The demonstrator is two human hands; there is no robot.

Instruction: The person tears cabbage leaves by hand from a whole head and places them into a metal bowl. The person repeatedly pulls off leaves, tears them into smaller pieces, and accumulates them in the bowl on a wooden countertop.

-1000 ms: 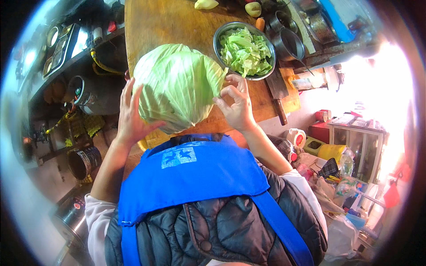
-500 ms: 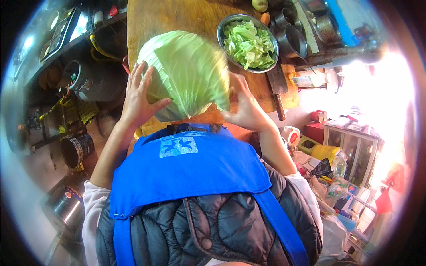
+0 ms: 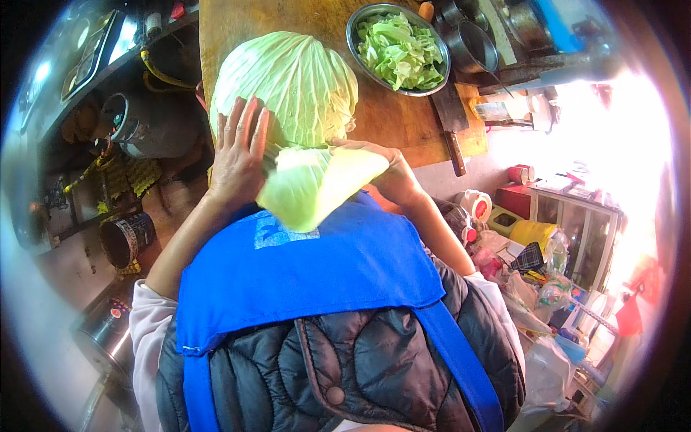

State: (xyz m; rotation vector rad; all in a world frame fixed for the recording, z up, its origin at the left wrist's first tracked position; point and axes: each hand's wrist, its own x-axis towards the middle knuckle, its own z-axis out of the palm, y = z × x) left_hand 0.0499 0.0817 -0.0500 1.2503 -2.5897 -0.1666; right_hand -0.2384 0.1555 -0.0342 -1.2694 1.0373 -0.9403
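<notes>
A large pale-green cabbage [image 3: 291, 86] rests on the wooden board [image 3: 381, 129] in front of me. My left hand [image 3: 243, 155] lies against its near left side, fingers stretched out. A loose outer leaf [image 3: 309, 183] is pulled down from the near side of the head, over my blue apron. Its right edge is gripped by my right hand [image 3: 392, 173], with the fingertips partly behind the leaf. Whether the leaf is still joined to the head is hard to see. Behind to the right stands a metal bowl [image 3: 350, 50] of torn cabbage pieces [image 3: 399, 54].
A cleaver [image 3: 448, 119] with a wooden handle lies at the board's right side. Beyond the bowl are a carrot [image 3: 426, 11] and dark metal pots [image 3: 473, 50]. A dark bucket [image 3: 155, 126] stands to the left; bags and clutter [image 3: 525, 295] fill the lower right.
My right hand has drawn an outer leaf down off the near side of the cabbage. My left hand has shifted slightly right and down against the head.
</notes>
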